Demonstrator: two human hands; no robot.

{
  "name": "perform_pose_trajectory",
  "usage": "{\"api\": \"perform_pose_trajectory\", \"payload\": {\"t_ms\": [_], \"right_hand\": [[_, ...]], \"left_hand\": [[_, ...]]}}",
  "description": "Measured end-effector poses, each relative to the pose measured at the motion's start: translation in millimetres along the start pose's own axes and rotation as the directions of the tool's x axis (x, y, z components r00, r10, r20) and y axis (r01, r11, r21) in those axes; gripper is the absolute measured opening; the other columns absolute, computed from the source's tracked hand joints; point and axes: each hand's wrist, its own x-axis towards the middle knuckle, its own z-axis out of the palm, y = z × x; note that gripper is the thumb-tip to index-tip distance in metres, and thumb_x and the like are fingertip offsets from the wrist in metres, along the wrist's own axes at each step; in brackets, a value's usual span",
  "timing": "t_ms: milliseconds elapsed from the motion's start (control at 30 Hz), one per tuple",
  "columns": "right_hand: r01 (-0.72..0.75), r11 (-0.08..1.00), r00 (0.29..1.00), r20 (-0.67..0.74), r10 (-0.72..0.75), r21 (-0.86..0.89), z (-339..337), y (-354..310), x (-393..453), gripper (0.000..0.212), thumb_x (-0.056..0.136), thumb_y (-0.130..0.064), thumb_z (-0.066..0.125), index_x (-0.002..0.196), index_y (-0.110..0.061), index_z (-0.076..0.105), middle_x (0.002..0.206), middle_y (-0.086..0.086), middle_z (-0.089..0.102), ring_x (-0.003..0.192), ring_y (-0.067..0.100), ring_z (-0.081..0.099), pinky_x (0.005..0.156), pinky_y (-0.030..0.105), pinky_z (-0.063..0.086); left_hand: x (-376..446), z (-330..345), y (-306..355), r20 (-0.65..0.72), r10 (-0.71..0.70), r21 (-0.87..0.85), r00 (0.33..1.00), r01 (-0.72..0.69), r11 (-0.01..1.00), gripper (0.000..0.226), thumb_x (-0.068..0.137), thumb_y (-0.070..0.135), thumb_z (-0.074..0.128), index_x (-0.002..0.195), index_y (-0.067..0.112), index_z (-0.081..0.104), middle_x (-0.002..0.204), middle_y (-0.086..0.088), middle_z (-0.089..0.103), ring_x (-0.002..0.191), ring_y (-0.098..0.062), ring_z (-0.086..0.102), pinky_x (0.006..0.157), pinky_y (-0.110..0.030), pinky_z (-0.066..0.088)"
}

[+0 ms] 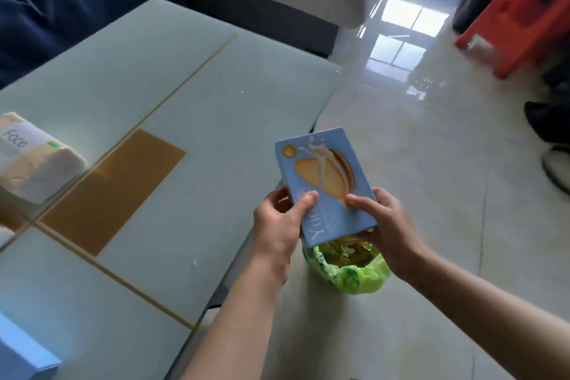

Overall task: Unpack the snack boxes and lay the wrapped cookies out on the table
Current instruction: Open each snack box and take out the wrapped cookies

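Table sat to my left, glass top with tan inlay. Tissue pack at its left edge, second blue box at the near corner. Blue snack box was off the table's right edge, above a green-lined bin on the floor. My left hand gripped its near-left edge, thumb on the front. My right hand clamped the near-right corner, fingers curled around it.
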Motion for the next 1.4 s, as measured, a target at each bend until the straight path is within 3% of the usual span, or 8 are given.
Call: {"api": "perform_pose_trajectory", "payload": {"t_ms": [433, 600, 733, 900, 1033, 1133, 1233, 1400], "right_hand": [[0.028, 0.997, 0.995, -0.097, -0.02, 0.078, -75.2, 135.2, 77.5, 0.036, 0.066, -0.03, 0.07, 0.098, -0.014, 0.066, 0.091, 0.012, 0.073, 0.084, 0.035, 0.07, 0.074, 0.054, 0.053], [0.013, 0.99, 0.998, -0.069, -0.004, 0.138, -89.9, 164.2, 109.3, 0.016, 0.088, -0.025, 0.067, 0.098, -0.012, 0.065, 0.082, 0.004, 0.072, 0.073, 0.023, 0.07, 0.062, 0.04, 0.058], [-0.033, 0.992, 0.999, -0.012, 0.035, 0.125, -95.8, 169.8, 120.8, 0.022, 0.087, -0.025, 0.068, 0.102, -0.011, 0.06, 0.092, 0.007, 0.069, 0.078, 0.026, 0.071, 0.071, 0.053, 0.058], [-0.036, 0.992, 0.999, 0.008, 0.036, 0.12, -94.9, 159.2, 115.5, 0.035, 0.085, -0.023, 0.071, 0.11, -0.009, 0.052, 0.098, 0.01, 0.065, 0.076, 0.03, 0.069, 0.052, 0.038, 0.059], [0.024, 0.994, 0.999, -0.024, -0.021, 0.109, -91.0, 159.0, 97.7, 0.037, 0.081, -0.02, 0.075, 0.107, -0.012, 0.05, 0.103, 0.012, 0.063, 0.081, 0.027, 0.068, 0.052, 0.035, 0.055], [0.19, 0.974, 0.974, -0.099, -0.202, -0.122, -84.7, 164.4, 76.5, 0.045, 0.076, -0.022, 0.08, 0.107, -0.016, 0.048, 0.102, 0.011, 0.062, 0.088, 0.025, 0.067, 0.058, 0.04, 0.058], [0.363, 0.798, 0.864, -0.148, -0.482, -0.481, -72.8, 170.6, 53.7, 0.049, 0.072, -0.031, 0.082, 0.103, -0.02, 0.045, 0.093, -0.006, 0.057, 0.079, 0.014, 0.062, 0.061, 0.02, 0.05], [0.422, 0.515, 0.724, -0.065, -0.687, -0.746, -49.6, 170.5, 19.4, 0.049, 0.075, -0.036, 0.078, 0.107, -0.022, 0.044, 0.095, -0.006, 0.056, 0.079, 0.02, 0.059, 0.058, 0.028, 0.04]], "left_hand": [[87.2, 28.6, -140.7, 0.164, -0.046, 0.212, 0.985, 0.011, 0.977, 0.02, 0.081, 0.015, 0.078, 0.099, 0.012, 0.069, 0.094, -0.01, 0.076, 0.087, -0.029, 0.074, 0.083, -0.05, 0.059], [118.6, 24.5, -166.6, 0.234, -0.106, 0.244, 0.967, 0.047, 0.969, 0.031, 0.08, 0.017, 0.077, 0.108, 0.008, 0.067, 0.103, -0.015, 0.074, 0.093, -0.032, 0.072, 0.082, -0.047, 0.059], [134.4, 22.5, -166.9, 0.271, -0.16, 0.278, 0.949, 0.082, 0.957, 0.038, 0.084, 0.022, 0.073, 0.117, 0.003, 0.063, 0.11, -0.016, 0.072, 0.097, -0.032, 0.071, 0.082, -0.047, 0.059], [131.9, 21.4, -159.7, 0.304, -0.179, 0.275, 0.936, 0.094, 0.957, 0.036, 0.09, 0.021, 0.066, 0.119, 0.0, 0.062, 0.114, -0.018, 0.07, 0.089, -0.027, 0.07, 0.068, -0.037, 0.061], [120.6, 14.3, -159.6, 0.264, -0.145, 0.307, 0.954, 0.059, 0.95, 0.034, 0.092, 0.022, 0.065, 0.117, -0.001, 0.063, 0.109, -0.018, 0.071, 0.083, -0.025, 0.069, 0.066, -0.034, 0.06], [102.5, 5.6, -161.8, 0.235, -0.129, 0.424, 0.963, 0.018, 0.905, 0.048, 0.091, 0.027, 0.066, 0.132, 0.005, 0.055, 0.12, -0.011, 0.067, 0.098, -0.021, 0.065, 0.088, -0.037, 0.053], [72.7, -1.0, -155.4, 0.291, -0.137, 0.473, 0.947, -0.018, 0.881, 0.077, 0.086, 0.03, 0.071, 0.151, 0.023, 0.031, 0.145, -0.008, 0.045, 0.126, -0.021, 0.051, 0.104, -0.037, 0.042], [19.9, 3.7, -135.3, 0.438, -0.084, 0.268, 0.895, -0.041, 0.963, 0.046, 0.085, 0.018, 0.069, 0.122, 0.037, 0.048, 0.11, 0.004, 0.071, 0.097, -0.016, 0.069, 0.082, -0.028, 0.054]]}}
